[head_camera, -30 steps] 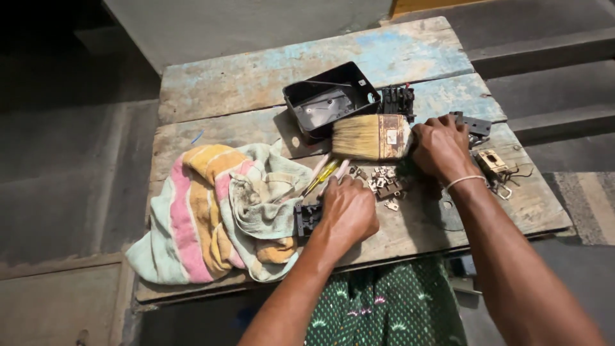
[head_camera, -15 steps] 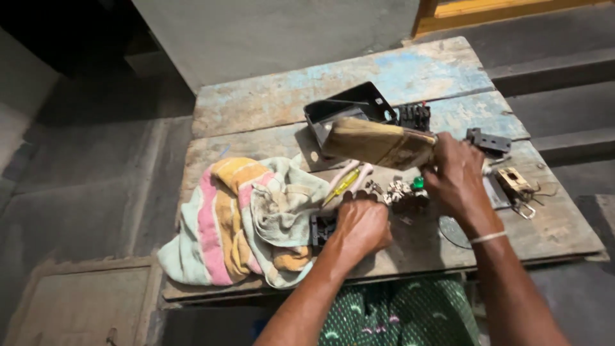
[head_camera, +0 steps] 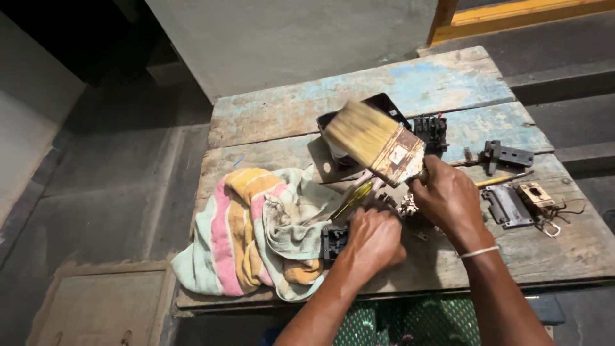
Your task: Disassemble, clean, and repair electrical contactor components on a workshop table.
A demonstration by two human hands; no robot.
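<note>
The fingers of the right hand (head_camera: 448, 195) are curled tight about the handle of a wide paintbrush (head_camera: 375, 142), which is lifted off the board with its pale bristles fanned up and to the left, the rusty ferrule nearest the knuckles; the left hand (head_camera: 373, 240) lies palm down with its fingers closed over a small black electrical part (head_camera: 334, 242), pressing it at the near edge of the wooden table (head_camera: 282, 112); between the two hands sits a little heap of small metal fittings (head_camera: 409, 206), partly hidden by them. Just left of the part a striped towel (head_camera: 256, 230) lies rumpled, with a yellow-handled screwdriver (head_camera: 352, 200) resting on its edge; behind the brush stands a black open tray (head_camera: 384, 102) and a black terminal block (head_camera: 430, 131); to the right lie a grey metal bracket (head_camera: 506, 205) and a brass switch piece (head_camera: 535, 194) with loose wires. By my reading the dusting is in hand, not finished: the brush is raised clear of the held part, and the other pieces lie scattered and unassembled.
</note>
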